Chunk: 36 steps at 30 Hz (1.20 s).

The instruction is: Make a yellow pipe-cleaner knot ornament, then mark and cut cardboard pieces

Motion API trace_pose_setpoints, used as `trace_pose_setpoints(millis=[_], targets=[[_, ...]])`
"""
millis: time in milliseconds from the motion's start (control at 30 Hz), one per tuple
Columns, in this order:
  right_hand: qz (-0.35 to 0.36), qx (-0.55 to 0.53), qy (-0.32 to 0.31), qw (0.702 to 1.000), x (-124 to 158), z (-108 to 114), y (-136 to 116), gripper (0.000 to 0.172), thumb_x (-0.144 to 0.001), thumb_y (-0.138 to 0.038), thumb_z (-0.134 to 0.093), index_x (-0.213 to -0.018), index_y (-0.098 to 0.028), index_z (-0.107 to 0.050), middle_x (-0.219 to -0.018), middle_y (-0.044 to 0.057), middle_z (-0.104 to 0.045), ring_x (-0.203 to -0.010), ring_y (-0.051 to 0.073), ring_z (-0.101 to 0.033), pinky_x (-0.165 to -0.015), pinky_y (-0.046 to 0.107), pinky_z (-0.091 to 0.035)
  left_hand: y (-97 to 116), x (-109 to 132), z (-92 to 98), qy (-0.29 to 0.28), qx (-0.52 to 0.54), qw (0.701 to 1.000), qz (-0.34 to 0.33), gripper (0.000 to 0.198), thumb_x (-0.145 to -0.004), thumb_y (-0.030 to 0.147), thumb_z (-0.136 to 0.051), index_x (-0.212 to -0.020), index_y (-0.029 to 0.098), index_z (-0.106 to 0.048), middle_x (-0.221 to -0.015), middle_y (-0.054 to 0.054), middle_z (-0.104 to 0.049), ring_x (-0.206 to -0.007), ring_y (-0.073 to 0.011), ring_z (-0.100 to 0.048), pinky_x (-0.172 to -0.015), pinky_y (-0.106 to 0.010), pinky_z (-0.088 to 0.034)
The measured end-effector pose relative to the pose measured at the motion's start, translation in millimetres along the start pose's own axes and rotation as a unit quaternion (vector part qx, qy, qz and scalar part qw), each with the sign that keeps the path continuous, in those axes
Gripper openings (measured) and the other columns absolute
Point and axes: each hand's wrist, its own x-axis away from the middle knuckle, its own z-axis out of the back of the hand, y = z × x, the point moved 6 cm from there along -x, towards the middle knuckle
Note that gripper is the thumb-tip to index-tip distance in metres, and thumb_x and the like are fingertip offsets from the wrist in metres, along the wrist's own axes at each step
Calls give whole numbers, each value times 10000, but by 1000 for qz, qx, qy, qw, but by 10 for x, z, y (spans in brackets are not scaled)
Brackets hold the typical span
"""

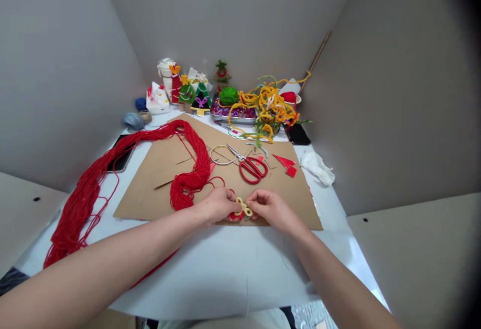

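Both my hands meet at the front edge of a brown cardboard sheet (143,196). My left hand (218,205) is closed on a small red yarn-wrapped piece (236,216), its shape mostly hidden by the fingers. A pale yellow looped bow (244,207) lies against that red piece. My right hand (268,209) pinches the bow's right side between thumb and fingertips. A thick skein of red yarn (191,169) curves across the cardboard just left of my hands. Red-handled scissors (252,170) rest beyond them, with a round hoop (222,155) touching the blades.
Red card pieces (284,162) lie to the right, near a crumpled white tissue (317,167). Along the back stand felt trees (187,92), a bead tray (235,113) with a green yarn ball (229,96), and tangled orange yarn (271,102). A phone (298,134) lies back right.
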Motion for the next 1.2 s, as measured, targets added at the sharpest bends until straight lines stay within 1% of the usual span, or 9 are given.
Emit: trace_pose_setpoints(millis=[133,467,600,667,733,867,967,1067,1200], targets=[[-10,9,13,1000,14,-15,2,182,-717,-334,-624,-701,-166,-558,-575,-33,-554,-485,79,-507,-462,178,-386,12,-11,4,7,-34,999,-4,109,-572,154,-647,-534,172,-547,-432,22,-556,-440,-115,-543,-433,-194,-412],[19,37,31,999,-11,-29,39,93,-685,-240,-612,-655,-165,-566,-554,-34,-540,-484,87,-505,-442,180,-363,32,-36,7,39,-92,995,-9,152,-531,109,-635,-488,183,-509,-387,42,-505,-393,-103,-479,-376,-187,-324],[16,14,15,1000,17,-21,14,157,-718,-314,-622,-720,-159,-595,-635,-13,-600,-535,95,-548,-512,202,-420,34,-21,19,26,-70,997,-13,119,-555,160,-651,-507,168,-543,-422,18,-546,-407,-107,-496,-400,-199,-356],[12,-18,2,1000,43,-21,-11,231,-729,-381,-637,-770,-156,-608,-706,2,-631,-580,97,-573,-585,221,-454,15,2,27,14,-48,999,-21,103,-585,216,-658,-553,159,-578,-475,4,-587,-439,-110,-525,-432,-203,-388],[11,-47,-3,999,66,-22,-43,293,-712,-429,-670,-783,-151,-613,-716,1,-630,-594,93,-572,-616,225,-458,-13,31,40,12,-27,999,-35,122,-598,262,-667,-616,157,-608,-520,6,-611,-464,-106,-539,-451,-199,-398],[14,-71,-8,997,73,-33,-98,343,-664,-460,-722,-763,-150,-614,-682,-11,-617,-592,92,-565,-615,224,-456,-74,72,47,27,6,998,-54,180,-607,306,-671,-706,163,-628,-574,17,-632,-487,-96,-540,-471,-191,-401],[-6,-88,-20,996,51,-44,-83,357,-640,-455,-746,-768,-147,-618,-701,-9,-635,-587,84,-575,-629,226,-467,-98,70,34,33,18,998,-48,191,-609,319,-665,-709,161,-626,-569,11,-629,-489,-103,-545,-476,-199,-408],[-28,-93,-25,995,28,-35,-39,362,-616,-442,-766,-762,-146,-619,-695,-8,-648,-578,80,-585,-626,220,-469,-99,41,33,34,6,998,-44,187,-597,321,-670,-684,163,-621,-557,11,-624,-486,-111,-550,-467,-203,-402],[-25,-66,-21,997,3,-1,-3,354,-617,-448,-763,-746,-151,-623,-666,0,-652,-574,94,-593,-596,219,-467,-84,-2,41,27,-31,998,-54,178,-606,327,-666,-660,167,-611,-546,15,-616,-491,-116,-552,-448,-196,-380]])
